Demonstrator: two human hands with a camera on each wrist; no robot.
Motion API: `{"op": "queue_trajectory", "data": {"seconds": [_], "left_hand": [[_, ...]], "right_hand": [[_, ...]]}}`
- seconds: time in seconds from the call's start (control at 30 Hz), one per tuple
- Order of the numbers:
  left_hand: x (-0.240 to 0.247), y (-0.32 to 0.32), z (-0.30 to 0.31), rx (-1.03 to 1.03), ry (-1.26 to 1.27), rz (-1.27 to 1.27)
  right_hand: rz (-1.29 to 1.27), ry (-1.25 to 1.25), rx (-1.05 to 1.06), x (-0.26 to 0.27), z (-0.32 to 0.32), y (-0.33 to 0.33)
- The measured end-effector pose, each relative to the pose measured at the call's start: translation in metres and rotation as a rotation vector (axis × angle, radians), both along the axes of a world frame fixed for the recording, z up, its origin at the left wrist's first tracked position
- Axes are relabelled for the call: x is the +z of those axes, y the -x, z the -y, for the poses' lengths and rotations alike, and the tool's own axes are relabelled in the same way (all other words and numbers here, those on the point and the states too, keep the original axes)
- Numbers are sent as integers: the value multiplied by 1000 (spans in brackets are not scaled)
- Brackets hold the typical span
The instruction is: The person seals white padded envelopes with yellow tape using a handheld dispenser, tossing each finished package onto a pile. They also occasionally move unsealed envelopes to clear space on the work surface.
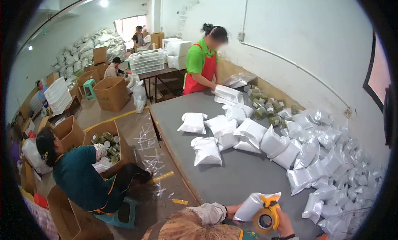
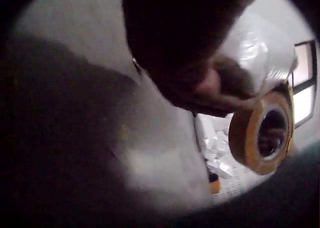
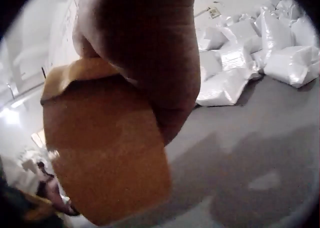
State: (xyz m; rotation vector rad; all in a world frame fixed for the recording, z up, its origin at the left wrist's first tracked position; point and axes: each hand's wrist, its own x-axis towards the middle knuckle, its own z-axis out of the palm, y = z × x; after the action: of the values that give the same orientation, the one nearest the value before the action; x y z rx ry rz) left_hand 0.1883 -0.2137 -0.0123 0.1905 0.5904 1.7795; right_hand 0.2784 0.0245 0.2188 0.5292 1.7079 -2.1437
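Note:
Low in the head view, my left hand [image 1: 233, 211] grips the near end of a silver-white padded bag [image 1: 248, 207]. My right hand [image 1: 285, 224] holds a yellow tape dispenser [image 1: 271, 201] with a wide roll of tan tape [image 1: 264, 221] against the bag's other end. In the left wrist view, fingers [image 2: 212, 88] curl at the bag [image 2: 257, 53], and the tape roll [image 2: 245, 138] hangs just below. The right wrist view has the tape roll [image 3: 105, 148] large under my right hand [image 3: 145, 43], which hides the dispenser's handle.
A grey table [image 1: 174, 132] bears several silver bags [image 1: 206, 151] and a big heap of them [image 1: 327, 157] along the wall. Jars [image 1: 267, 107] lie near a person in a red apron [image 1: 199, 70]. Another person [image 1: 87, 178] sits left beside a carton of jars [image 1: 110, 146].

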Motion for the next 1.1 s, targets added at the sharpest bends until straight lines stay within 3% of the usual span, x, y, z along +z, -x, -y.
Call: {"op": "queue_trajectory", "data": {"seconds": [0.07, 0.1, 0.17, 0.23, 0.27, 0.3, 0.33, 0.37, 0.4, 0.43, 0.47, 0.5, 0.57, 0.7, 0.8, 1.0, 1.03, 1.07, 1.1], "left_hand": [[-100, 33, -11, 135, 429, -753], [-11, 24, 23, 384, 486, -457], [35, 22, 26, 645, 408, -1152], [65, 16, 30, 717, 393, -1435], [78, 15, 18, 651, 415, -1366], [78, 23, 13, 538, 422, -1113], [69, 22, 10, 628, 567, -958], [98, 16, 16, 658, 930, -1008], [14, 36, 3, 787, 1038, -1152], [32, 41, 15, 568, 970, -1018], [21, 42, 24, 608, 1051, -865], [72, 32, 39, 514, 1074, -725], [45, 35, 51, 636, 846, -427], [34, 27, 30, 627, 674, -249], [31, 27, 24, 438, 747, -65], [50, 8, 25, 260, 276, 308], [31, 12, 28, 85, -12, 396], [29, 12, 20, 7, -177, 318], [51, 9, 14, 145, 38, 238]], "right_hand": [[121, -11, 97, -20, 1, 14], [181, -16, 147, -27, 0, 17], [197, -81, 203, -27, 8, 19], [111, -108, 217, -13, 34, 11], [50, -90, 222, -6, 39, 9], [94, -31, 290, 7, 45, 12], [40, -40, 238, -16, 42, 18], [8, -122, 250, 1, 50, 22], [50, -284, 314, -24, 35, 27], [50, -515, 417, -17, 31, 24], [66, -787, 517, -16, 23, 16], [175, -695, 473, -17, 11, -11], [319, -523, 381, -7, -9, -44], [348, -964, 512, -46, -25, -71], [275, -1108, 433, -94, -15, -55], [184, -1306, 549, -83, 25, -40], [126, -1343, 553, -87, 27, -38], [66, -1381, 552, -88, 28, -34], [80, -1326, 546, -84, 24, -31]]}}
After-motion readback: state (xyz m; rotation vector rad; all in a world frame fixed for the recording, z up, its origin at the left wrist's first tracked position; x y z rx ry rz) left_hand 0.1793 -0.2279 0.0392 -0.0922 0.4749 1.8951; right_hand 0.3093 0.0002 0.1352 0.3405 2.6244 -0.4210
